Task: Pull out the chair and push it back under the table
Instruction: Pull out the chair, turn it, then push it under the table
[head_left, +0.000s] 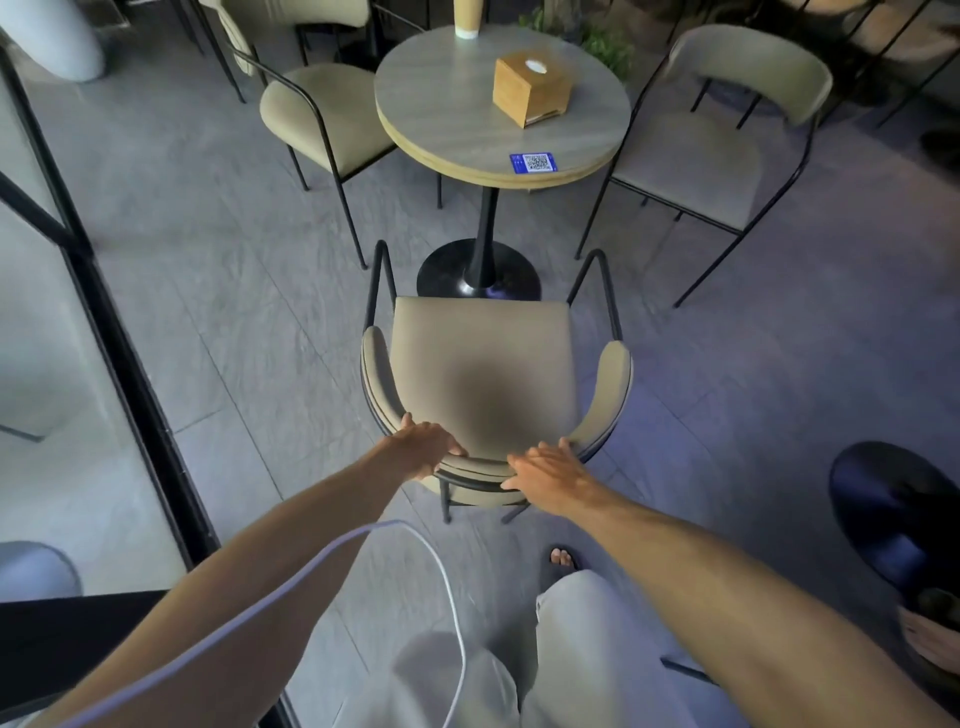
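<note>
A beige padded chair (483, 364) with a black metal frame stands in front of me, its seat wholly clear of the round grey table (457, 119) and its front edge near the table's black pedestal base. My left hand (423, 447) curls over the left part of the curved backrest top. My right hand (548, 470) lies on the backrest just right of centre, fingers stretched out over its rim rather than wrapped.
Two matching chairs flank the table, one at the left (322, 119) and one at the right (717, 145). A wooden tissue box (530, 91) and a QR sticker (535, 162) are on the tabletop. A black-framed glass partition (119, 364) runs along my left. Another person's dark shoe (888, 514) is at the right.
</note>
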